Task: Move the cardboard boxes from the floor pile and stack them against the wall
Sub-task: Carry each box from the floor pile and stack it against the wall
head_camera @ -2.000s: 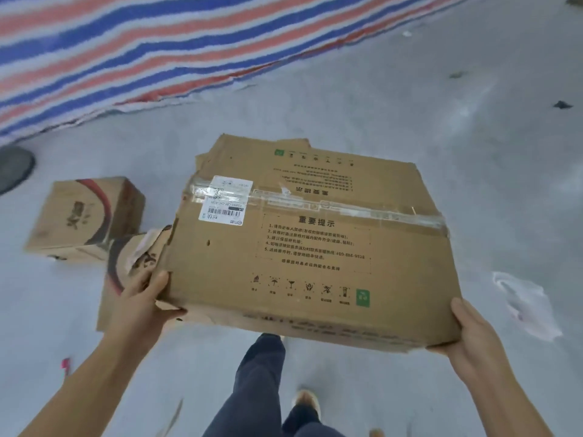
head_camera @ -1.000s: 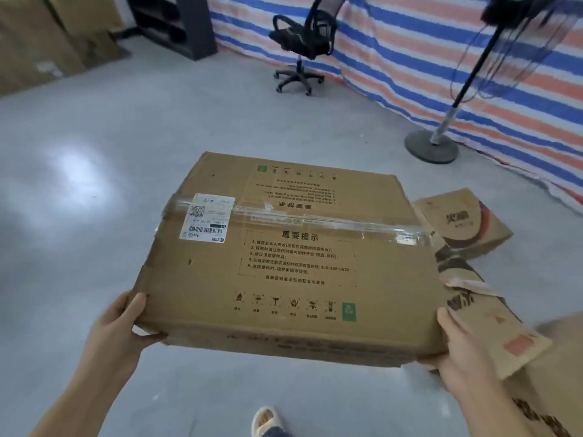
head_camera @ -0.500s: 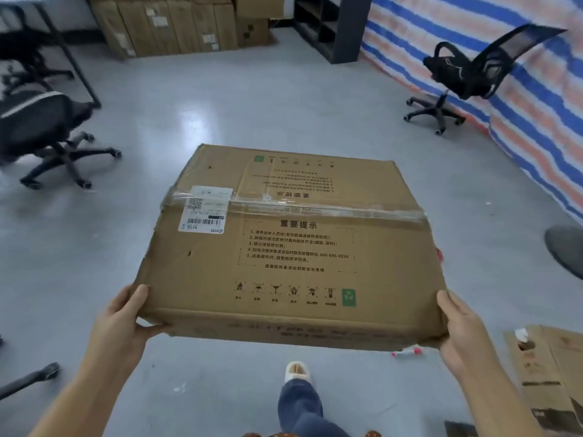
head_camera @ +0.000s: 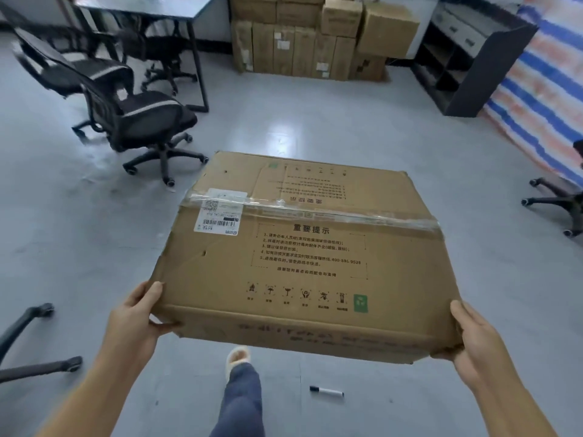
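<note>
I carry a large flat cardboard box (head_camera: pixel 303 257) in front of me above the floor, its taped top with a white shipping label facing up. My left hand (head_camera: pixel 135 316) grips its near left corner, thumb on top and fingers underneath. My right hand (head_camera: pixel 473 339) grips the near right corner the same way. A stack of several cardboard boxes (head_camera: pixel 318 36) stands against the far wall straight ahead.
A black office chair (head_camera: pixel 126 108) and a desk (head_camera: pixel 151 7) stand at the left. A dark shelf unit (head_camera: pixel 467 58) and a striped tarp (head_camera: pixel 545 86) are at the right. Chair bases show at the left (head_camera: pixel 34 342) and right (head_camera: pixel 555 200) edges. A marker (head_camera: pixel 326 391) lies on the grey floor near my foot.
I have turned left with the box held in both hands. The floor pile and fan have left view; the wall stack now lies straight ahead and closer.
</note>
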Motion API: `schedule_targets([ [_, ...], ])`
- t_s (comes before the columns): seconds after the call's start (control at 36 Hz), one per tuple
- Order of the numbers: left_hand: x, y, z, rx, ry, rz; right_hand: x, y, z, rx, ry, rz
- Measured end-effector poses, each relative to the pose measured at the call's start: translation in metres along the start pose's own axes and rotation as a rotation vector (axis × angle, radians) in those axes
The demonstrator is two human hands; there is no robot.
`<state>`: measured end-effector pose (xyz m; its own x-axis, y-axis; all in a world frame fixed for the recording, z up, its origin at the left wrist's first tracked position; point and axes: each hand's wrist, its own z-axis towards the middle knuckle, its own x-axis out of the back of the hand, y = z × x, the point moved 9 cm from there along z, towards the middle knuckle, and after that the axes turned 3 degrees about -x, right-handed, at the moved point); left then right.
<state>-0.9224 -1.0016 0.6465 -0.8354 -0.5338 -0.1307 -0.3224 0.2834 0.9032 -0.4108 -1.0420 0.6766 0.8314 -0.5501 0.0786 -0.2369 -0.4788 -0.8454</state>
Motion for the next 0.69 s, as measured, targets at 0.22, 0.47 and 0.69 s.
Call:
schedule_targets([
  [0.22,-0.05,0.075,0.149,-0.041,0.008,-0.023,-0.14,-0.068,0.103,0.012,-0.025,0.026],
  [0.47,-0.127,0.153,0.298,-0.039,-0.021,0.017,-0.25,-0.152,0.199,0.011,0.011,0.068],
  [0.69,-0.238,0.188,0.412,-0.055,-0.031,0.012,-0.317,-0.237,0.321,0.049,0.008,0.058],
])
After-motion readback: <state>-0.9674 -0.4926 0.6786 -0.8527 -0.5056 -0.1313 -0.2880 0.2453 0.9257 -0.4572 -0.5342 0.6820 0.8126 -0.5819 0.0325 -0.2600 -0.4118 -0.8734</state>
